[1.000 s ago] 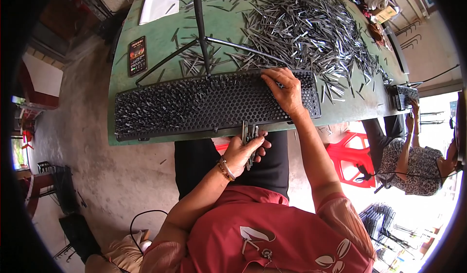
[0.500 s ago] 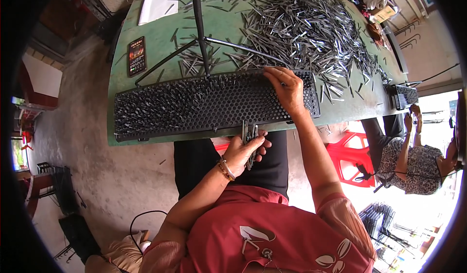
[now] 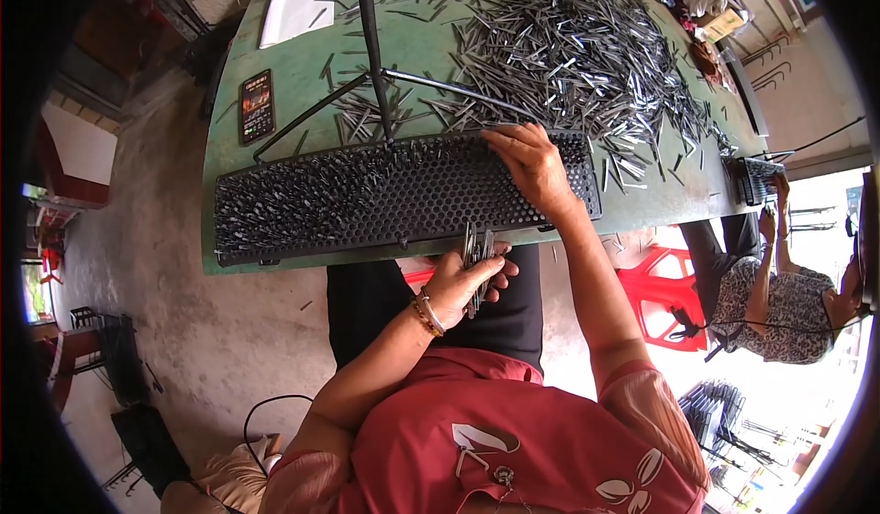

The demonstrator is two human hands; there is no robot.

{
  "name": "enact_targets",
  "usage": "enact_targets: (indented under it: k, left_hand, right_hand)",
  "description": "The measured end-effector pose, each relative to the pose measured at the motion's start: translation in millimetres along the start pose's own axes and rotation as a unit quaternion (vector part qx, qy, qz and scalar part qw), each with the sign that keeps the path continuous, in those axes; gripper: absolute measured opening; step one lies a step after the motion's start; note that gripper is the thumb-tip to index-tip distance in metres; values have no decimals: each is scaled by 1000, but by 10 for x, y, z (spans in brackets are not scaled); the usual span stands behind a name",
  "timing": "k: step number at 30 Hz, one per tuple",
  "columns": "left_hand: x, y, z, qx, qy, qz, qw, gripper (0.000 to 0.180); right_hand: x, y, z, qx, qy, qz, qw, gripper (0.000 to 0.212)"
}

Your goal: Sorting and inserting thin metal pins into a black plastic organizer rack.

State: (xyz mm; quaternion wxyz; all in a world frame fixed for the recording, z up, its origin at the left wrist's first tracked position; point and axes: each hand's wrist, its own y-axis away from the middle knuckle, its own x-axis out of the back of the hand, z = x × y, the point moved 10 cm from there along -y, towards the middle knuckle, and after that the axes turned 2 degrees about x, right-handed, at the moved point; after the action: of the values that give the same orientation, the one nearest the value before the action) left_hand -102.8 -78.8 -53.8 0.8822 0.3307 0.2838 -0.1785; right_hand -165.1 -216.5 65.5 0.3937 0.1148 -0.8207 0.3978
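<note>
A long black tray full of round holes (image 3: 440, 189) lies along the near edge of the green table. Its left part bristles with upright thin dark metal strips (image 3: 284, 202), while most holes farther right show bare. My left hand (image 3: 458, 287), below the tray's front edge, is closed around a bundle of thin metal strips (image 3: 477, 256). Over the right part of the tray, near its far edge, my right hand (image 3: 536, 168) has its fingers pressed together and pointing left. Its fingertips are close to the holes; whatever they pinch is too small or hidden to make out.
A large heap of loose metal strips (image 3: 587, 47) covers the table behind the tray. A black metal stand (image 3: 378, 74) rises behind the tray. A phone (image 3: 258, 108) and white paper (image 3: 298, 15) lie left. At right, another person (image 3: 779, 303) works at a smaller tray (image 3: 759, 180).
My right hand has shifted a little to the left over the tray. The bundle in my left hand has moved slightly right. The other person's hand has moved up to the smaller tray.
</note>
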Motion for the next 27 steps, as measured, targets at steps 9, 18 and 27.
enact_targets:
  k: [9,18,27]
  left_hand:
    - [34,0,35,-5,5,6,1000,31]
    - [55,-9,25,-11,32,7,999,30]
    - [-135,-18,395,-74,33,-36,996,26]
  right_hand:
    - [26,68,1,8,0,21,1000,26]
    - [46,69,-22,-15,35,30,999,24]
    - [-120,507,-20,-318,-333,-133,878,24]
